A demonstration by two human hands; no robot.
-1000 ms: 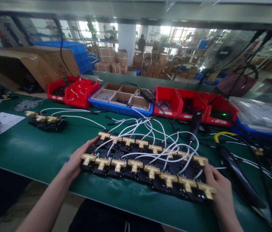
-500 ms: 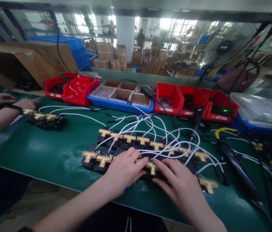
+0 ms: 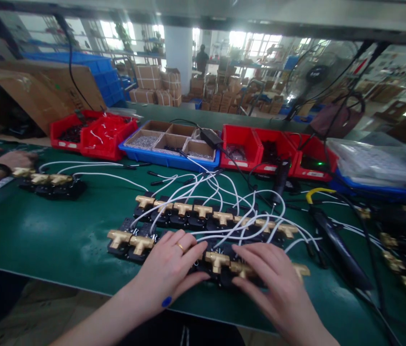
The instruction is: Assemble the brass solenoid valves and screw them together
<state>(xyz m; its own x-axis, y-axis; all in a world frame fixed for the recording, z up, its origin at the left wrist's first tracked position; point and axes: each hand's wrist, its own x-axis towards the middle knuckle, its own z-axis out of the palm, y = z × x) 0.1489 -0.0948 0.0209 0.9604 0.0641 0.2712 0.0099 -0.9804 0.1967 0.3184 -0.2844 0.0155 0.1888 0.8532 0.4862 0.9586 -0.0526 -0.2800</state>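
Observation:
Two rows of valves with brass tee fittings on black bodies lie before me, a back row (image 3: 203, 211) and a front row. My left hand (image 3: 174, 262) is closed around a front-row valve, fingers over its far side and thumb on the near side; the hand mostly hides it. Just right of it a brass tee (image 3: 217, 261) shows between my hands. My right hand (image 3: 269, 278) grips the neighbouring valve (image 3: 243, 270) between fingers and thumb. White cables (image 3: 224, 234) loop from the valves over both rows. Two valves (image 3: 141, 244) sit left of my left hand.
Behind stand red bins (image 3: 104, 137), a blue divided tray (image 3: 170, 161) and more red bins (image 3: 240, 149). A black power screwdriver (image 3: 343, 254) with a yellow hook lies right. Another person's hand (image 3: 17, 159) is beside valves (image 3: 55, 185) at left. More valves (image 3: 392, 259) lie far right.
The view has shifted, so the bench things appear further left. My hands have parted slightly, and more of the brass tee between them shows. Both stay on the front row.

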